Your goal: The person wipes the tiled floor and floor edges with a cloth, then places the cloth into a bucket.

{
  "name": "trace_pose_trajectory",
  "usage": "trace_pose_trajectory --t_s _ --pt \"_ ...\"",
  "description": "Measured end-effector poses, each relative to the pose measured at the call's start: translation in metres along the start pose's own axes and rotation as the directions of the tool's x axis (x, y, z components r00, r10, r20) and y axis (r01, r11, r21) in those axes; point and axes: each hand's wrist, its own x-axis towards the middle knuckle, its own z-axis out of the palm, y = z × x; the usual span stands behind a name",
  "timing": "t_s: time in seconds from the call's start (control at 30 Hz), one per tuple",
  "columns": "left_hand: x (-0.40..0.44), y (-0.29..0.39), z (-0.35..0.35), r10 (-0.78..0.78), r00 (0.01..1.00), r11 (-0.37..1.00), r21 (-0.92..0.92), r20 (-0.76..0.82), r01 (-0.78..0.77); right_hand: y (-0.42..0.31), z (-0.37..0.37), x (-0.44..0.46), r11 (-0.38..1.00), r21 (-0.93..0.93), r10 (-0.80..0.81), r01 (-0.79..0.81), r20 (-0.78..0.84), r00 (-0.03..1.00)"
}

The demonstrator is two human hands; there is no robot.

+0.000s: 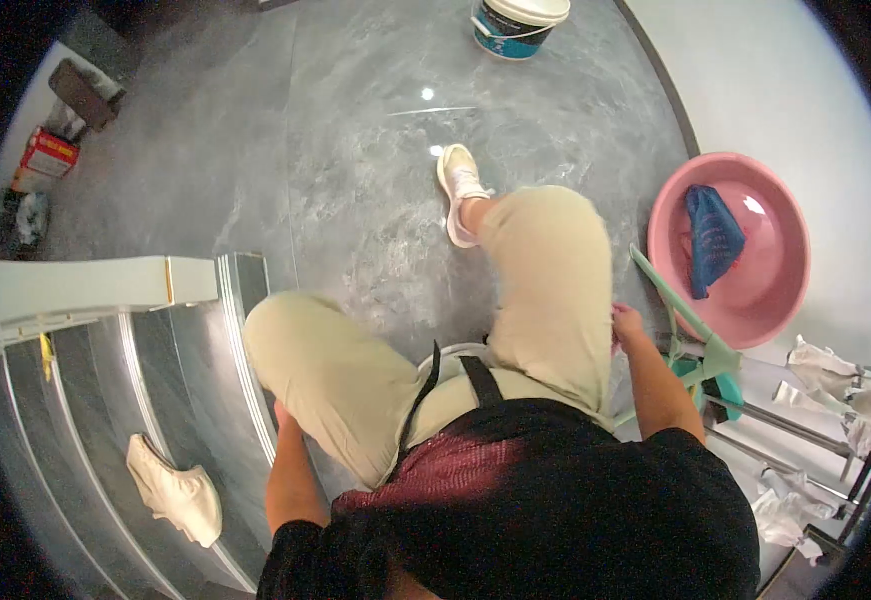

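My left hand is at the outer side of my left thigh, mostly hidden behind the beige trousers. At the outer side of my right leg is my right hand, partly covered by the trouser leg. The fingers of both hands are too hidden to show whether they hold anything. Close to the right hand stands a light green folding frame. My right foot wears a cream sneaker on the grey floor. The left foot is out of sight behind the left leg.
Dark stairs with metal edging lie left, with a cream shoe on them. A pink basin at right holds a blue cloth. A lidded bucket stands ahead. A metal rack with white wrappings lies at lower right.
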Motion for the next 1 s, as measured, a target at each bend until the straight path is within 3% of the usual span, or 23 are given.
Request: trace_pose_trajectory --t_s 0.07,0.2,0.33,0.37,0.43,0.47,0.57,0.63,0.7,0.73,0.77,0.93,0.97,1.0 --pt "-0.017 -0.014 -0.017 -0.058 0.998 0.998 -0.030 -0.010 0.058 -0.071 0.026 -0.005 1.000 0.006 -0.002 0.002 0.048 0.999" --pt "-0.038 0.004 -0.049 -0.077 0.996 0.993 -0.091 -0.052 0.072 -0.131 0.078 0.045 0.980 0.168 -0.120 0.103 0.094 0.988" --pt "-0.015 0.041 -0.091 -0.048 0.996 0.993 -0.115 -0.076 0.039 -0.223 0.100 0.056 0.992 0.127 -0.027 0.006 0.164 0.986" --pt "-0.013 0.048 -0.103 -0.037 0.996 0.992 -0.120 -0.087 0.026 -0.217 0.106 0.066 0.992 0.125 -0.020 -0.001 0.164 0.986" --pt "0.002 0.071 -0.127 0.000 0.995 0.993 -0.119 -0.099 -0.012 -0.217 0.129 0.100 0.980 0.050 -0.196 0.191 0.118 0.973" --pt "0.003 0.075 -0.140 0.028 0.995 0.992 -0.119 -0.100 -0.039 -0.221 0.124 0.105 0.979 0.055 -0.200 0.194 0.116 0.973" --pt "0.026 0.113 -0.176 0.123 0.989 0.987 -0.091 -0.077 -0.130 -0.274 0.145 0.153 0.991 0.108 -0.085 0.074 0.101 0.991" --pt "0.047 0.160 -0.191 0.193 0.978 0.978 -0.059 -0.080 -0.198 -0.294 0.169 0.189 0.963 0.098 -0.249 0.250 -0.027 0.968" --pt "0.049 0.200 -0.184 0.185 0.970 0.981 -0.036 -0.156 -0.193 -0.318 0.169 0.190 0.958 0.081 -0.272 0.275 -0.039 0.961" --pt "0.073 0.252 -0.177 0.253 0.962 0.967 0.072 -0.106 -0.246 -0.341 0.172 0.198 0.956 0.062 -0.284 0.287 -0.052 0.957" --pt "0.079 0.263 -0.178 0.252 0.966 0.957 0.162 -0.061 -0.239 -0.348 0.171 0.199 0.957 0.062 -0.279 0.282 -0.048 0.959" --pt "0.097 0.401 -0.129 0.220 0.969 0.879 0.407 0.117 -0.248 -0.365 0.169 0.237 0.904 0.396 -0.198 0.161 0.053 0.979" --pt "0.093 0.417 -0.115 0.251 0.956 0.896 0.337 0.154 -0.290 -0.363 0.159 0.245 0.904 0.396 -0.198 0.163 0.049 0.979" --pt "0.096 0.446 -0.102 0.269 0.942 0.902 0.291 0.198 -0.319 -0.354 0.160 0.260 0.780 0.621 -0.182 0.081 0.101 0.978"
